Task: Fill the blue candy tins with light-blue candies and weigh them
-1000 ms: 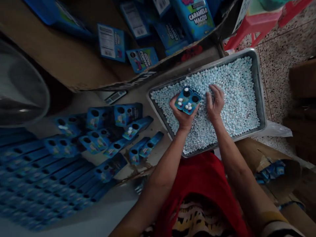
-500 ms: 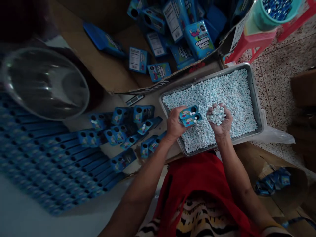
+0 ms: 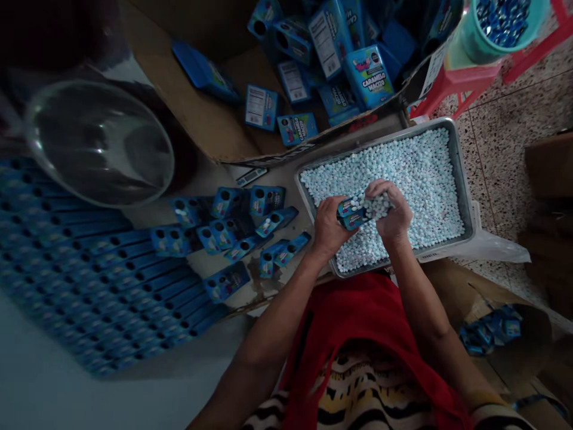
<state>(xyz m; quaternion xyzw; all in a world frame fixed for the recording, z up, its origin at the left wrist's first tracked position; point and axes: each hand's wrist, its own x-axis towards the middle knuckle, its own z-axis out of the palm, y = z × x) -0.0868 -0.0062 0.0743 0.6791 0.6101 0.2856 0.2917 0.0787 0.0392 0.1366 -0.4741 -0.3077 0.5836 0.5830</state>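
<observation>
Two small blue candy boxes (image 3: 351,221) are gripped side by side in my left hand (image 3: 330,230), their holed ends facing up and to the right. My right hand (image 3: 394,214) is cupped around a heap of small white and pale blue candies (image 3: 378,206). Its heap is tipped against the box ends, and candies lie over the opening of the upper box. Both hands are above a metal tray (image 3: 465,179) filled with the same candies. The lower box's hole is partly hidden by my right hand and the candies.
Several blue boxes (image 3: 224,233) stand loosely left of the tray, beside dense rows of boxes (image 3: 134,298). A cardboard carton (image 3: 201,128) with more boxes is at the back. A clear bowl (image 3: 101,143) sits left; a teal bucket (image 3: 468,39) rests on a red stool (image 3: 461,80).
My right hand has moved left and tilted its candies onto the ends of the boxes. My left hand still holds both boxes. The whole view has shifted slightly.
</observation>
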